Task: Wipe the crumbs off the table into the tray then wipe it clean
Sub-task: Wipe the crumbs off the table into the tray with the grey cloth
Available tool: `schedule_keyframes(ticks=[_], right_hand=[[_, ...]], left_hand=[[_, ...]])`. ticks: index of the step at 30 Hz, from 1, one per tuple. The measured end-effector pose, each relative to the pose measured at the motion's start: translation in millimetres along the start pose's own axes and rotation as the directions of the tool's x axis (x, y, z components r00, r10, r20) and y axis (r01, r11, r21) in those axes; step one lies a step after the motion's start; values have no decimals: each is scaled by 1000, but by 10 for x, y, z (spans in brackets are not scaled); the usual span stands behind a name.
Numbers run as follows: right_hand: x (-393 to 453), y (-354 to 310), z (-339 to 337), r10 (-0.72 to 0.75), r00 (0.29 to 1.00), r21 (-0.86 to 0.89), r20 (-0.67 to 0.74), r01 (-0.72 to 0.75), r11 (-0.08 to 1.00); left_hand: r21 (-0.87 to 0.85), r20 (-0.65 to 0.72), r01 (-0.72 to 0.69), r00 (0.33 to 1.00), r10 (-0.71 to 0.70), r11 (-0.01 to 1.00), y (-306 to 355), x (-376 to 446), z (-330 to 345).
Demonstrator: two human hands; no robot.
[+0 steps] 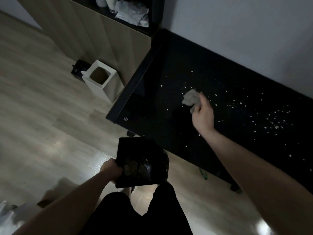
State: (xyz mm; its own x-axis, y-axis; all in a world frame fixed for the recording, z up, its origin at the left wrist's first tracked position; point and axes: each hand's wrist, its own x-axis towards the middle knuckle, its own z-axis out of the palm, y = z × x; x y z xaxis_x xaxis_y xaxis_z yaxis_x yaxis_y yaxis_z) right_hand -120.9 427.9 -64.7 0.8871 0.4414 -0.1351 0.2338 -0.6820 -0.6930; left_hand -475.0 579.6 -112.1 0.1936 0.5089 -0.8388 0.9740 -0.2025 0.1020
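Observation:
A black table [169, 68] stands against the wall, with white crumbs [274, 119] scattered over its middle and right part. My right hand [202, 116] grips a crumpled grey cloth [190, 97] and holds it on the tabletop among the crumbs. My left hand [111, 170] holds a black tray [130, 150] by its left edge, below the table's near edge and over the floor. Some pale debris and something shiny lie in the tray.
A white square bin [108, 92] stands on the wooden floor left of the table, a dark object [78, 68] behind it. A cabinet shelf with white bags [132, 12] sits at the back. My dark-clad legs [135, 212] are below the tray.

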Motion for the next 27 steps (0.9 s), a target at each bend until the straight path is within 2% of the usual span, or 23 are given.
schedule_keyframes(ticks=[4,8,11,14,21,27], right_hand=[[656,-29,37,-50,999,-94,16,52,994],[1059,79,333,-96,982,-251,163,135,958],[1052,237,560,-120,951,-399,286,231,887],[816,302,665,-185,937,-440,297,306,844],[-243,335,762,-397,790,-214,466,537,816],[-1364,321,868,-428,669,27,608,520,854]], left_hand=[[18,-26,32,999,-31,999,71,15,97],[91,-56,14,998,-9,996,172,30,196],[131,-86,10,996,1,991,257,11,277],[148,-109,16,994,0,989,328,-30,344],[89,-126,57,991,-46,994,389,-159,361],[44,-113,58,992,-53,997,389,-242,370]])
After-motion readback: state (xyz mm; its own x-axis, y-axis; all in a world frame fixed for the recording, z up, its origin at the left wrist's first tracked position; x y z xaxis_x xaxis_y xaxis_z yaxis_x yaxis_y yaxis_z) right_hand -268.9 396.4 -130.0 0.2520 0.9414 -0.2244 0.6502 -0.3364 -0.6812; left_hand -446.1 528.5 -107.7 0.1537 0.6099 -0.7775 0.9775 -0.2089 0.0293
